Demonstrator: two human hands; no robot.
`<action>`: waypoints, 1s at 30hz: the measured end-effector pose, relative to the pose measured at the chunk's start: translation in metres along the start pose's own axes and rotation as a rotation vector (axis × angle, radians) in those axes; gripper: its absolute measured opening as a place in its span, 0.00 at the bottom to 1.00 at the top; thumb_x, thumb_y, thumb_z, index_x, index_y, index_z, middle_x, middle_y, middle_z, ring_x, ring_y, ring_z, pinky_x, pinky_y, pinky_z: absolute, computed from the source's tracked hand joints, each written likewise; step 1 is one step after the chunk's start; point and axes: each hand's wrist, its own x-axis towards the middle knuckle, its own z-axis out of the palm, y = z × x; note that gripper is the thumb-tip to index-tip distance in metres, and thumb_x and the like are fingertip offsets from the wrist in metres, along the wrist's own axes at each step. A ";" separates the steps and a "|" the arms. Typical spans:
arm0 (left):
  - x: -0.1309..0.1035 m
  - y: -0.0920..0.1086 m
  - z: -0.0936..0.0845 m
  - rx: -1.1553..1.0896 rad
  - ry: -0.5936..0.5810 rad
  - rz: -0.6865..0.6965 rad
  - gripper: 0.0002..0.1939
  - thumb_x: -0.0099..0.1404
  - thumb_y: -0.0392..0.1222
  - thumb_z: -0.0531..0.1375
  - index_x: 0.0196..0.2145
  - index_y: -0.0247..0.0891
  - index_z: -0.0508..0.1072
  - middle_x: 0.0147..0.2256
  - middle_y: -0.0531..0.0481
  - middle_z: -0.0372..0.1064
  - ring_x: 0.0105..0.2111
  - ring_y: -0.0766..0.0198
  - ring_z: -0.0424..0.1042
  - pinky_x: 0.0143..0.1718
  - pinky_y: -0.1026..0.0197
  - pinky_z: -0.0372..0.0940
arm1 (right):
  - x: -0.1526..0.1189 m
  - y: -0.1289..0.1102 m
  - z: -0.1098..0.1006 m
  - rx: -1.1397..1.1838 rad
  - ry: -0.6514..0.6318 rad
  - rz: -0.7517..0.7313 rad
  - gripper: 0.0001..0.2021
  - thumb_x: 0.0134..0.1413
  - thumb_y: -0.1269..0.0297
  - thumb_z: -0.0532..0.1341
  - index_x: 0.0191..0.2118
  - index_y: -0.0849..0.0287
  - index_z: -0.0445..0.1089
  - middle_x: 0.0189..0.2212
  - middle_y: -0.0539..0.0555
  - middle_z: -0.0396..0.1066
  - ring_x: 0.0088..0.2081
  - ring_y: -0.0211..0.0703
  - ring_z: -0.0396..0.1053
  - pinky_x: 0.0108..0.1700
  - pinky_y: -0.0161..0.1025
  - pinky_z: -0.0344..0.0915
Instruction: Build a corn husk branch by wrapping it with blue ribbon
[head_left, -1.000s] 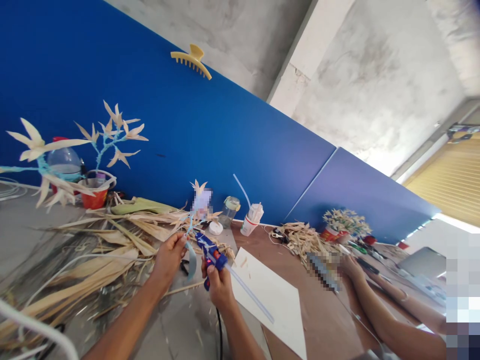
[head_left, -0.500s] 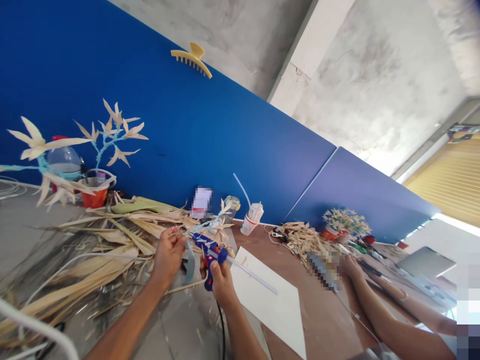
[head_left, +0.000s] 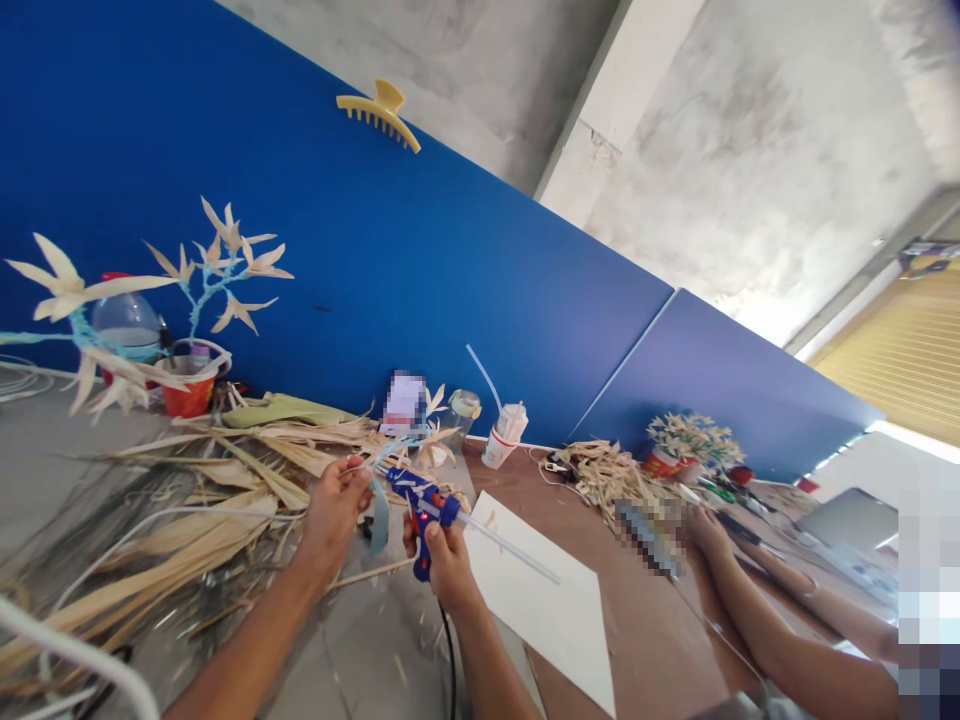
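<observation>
My left hand (head_left: 337, 505) pinches a thin stem wrapped in light blue strip (head_left: 397, 444), with pale husk petals (head_left: 436, 402) at its far end. A loose grey-blue strip (head_left: 380, 520) hangs down beside my fingers. My right hand (head_left: 441, 555) is wrapped round the handle of a blue glue gun (head_left: 416, 497). Its nozzle points left at the stem, close to my left fingertips; whether they touch is hard to tell. A clear glue stick (head_left: 514, 550) sticks out of the gun's back, over a white board (head_left: 540, 610).
Dry husks (head_left: 217, 540) cover the left side. Behind them stands a red pot (head_left: 187, 397) with a husk-flower branch. A cup with a straw (head_left: 501, 440), a glass jar (head_left: 461, 415) and a phone stand by the blue partition (head_left: 420, 270). Another person's arms (head_left: 765, 610) are at the right.
The petals at the stem's end have swung left and slightly up, away from the jar. Both hands stay nearly in place, with the glue gun a touch lower.
</observation>
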 end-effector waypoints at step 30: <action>-0.005 0.010 0.002 -0.209 -0.038 -0.174 0.30 0.36 0.50 0.74 0.33 0.38 0.66 0.14 0.65 0.56 0.15 0.75 0.54 0.19 0.72 0.51 | 0.001 0.004 -0.003 0.128 -0.025 0.036 0.29 0.49 0.33 0.59 0.37 0.59 0.73 0.25 0.52 0.67 0.24 0.36 0.61 0.27 0.35 0.58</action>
